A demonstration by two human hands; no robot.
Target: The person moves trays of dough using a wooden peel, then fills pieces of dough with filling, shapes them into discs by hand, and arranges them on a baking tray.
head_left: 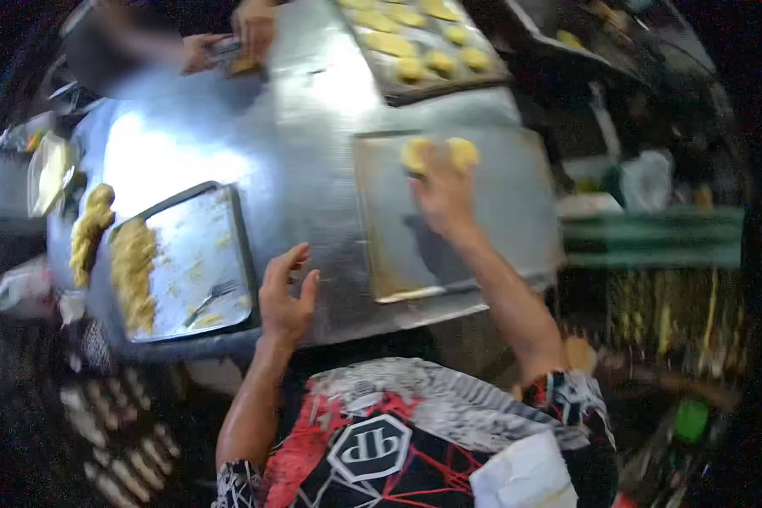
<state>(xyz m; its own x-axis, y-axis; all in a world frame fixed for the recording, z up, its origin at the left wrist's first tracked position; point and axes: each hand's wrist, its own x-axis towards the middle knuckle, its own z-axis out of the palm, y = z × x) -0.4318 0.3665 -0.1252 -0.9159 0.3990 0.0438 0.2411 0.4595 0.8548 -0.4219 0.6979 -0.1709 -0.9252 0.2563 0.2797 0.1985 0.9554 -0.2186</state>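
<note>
Two dough pieces (465, 155) at right hand (444, 193)

Table: a broad, shiny metal table (313, 182) filled the middle, its left edge curving.
Light: a harsh white glare (178, 161) spread over the table's far left part, while the surroundings sank into shadow.
Left side: a bluish-grey surface (4, 190) showed past the curved edge.
Right side: a green striped panel (652, 237), perhaps board or cloth, ran beside the table; a whitish plastic bag (648, 179) sat just beyond it.
Lower right: something bright green (692, 421) stood out amid dim clutter.
Outer rim: blackness.
</note>
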